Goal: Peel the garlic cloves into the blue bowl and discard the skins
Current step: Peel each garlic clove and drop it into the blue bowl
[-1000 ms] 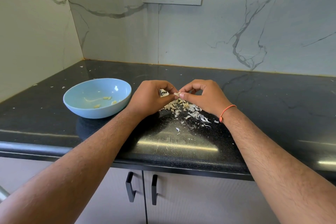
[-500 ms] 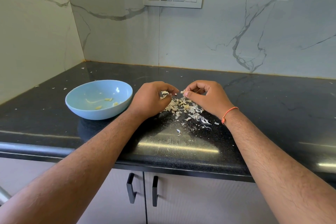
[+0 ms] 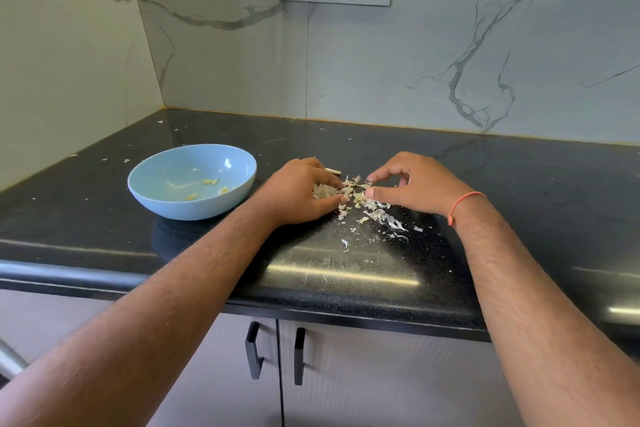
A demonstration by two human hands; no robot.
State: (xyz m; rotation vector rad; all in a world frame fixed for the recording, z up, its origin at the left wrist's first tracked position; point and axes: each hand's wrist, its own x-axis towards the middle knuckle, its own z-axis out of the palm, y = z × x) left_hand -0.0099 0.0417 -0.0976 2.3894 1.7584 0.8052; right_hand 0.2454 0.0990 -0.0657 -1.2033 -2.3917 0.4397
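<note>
Both hands down in the pile of garlic skins, just right of the blue bowl.

Inside the bowl: a few peeled cloves toward its right side. The left hand cups the skins with curled fingers; the right hand hooks its fingertips in from the pile's far side. I cannot tell if either pinches anything.

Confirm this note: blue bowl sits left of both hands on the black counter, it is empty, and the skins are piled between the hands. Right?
Not quite. The head view shows the bowl is not empty: a few peeled cloves lie in it. The rest holds: it sits on the black counter, left of the left hand and right hand, with the skins piled between them.
</note>
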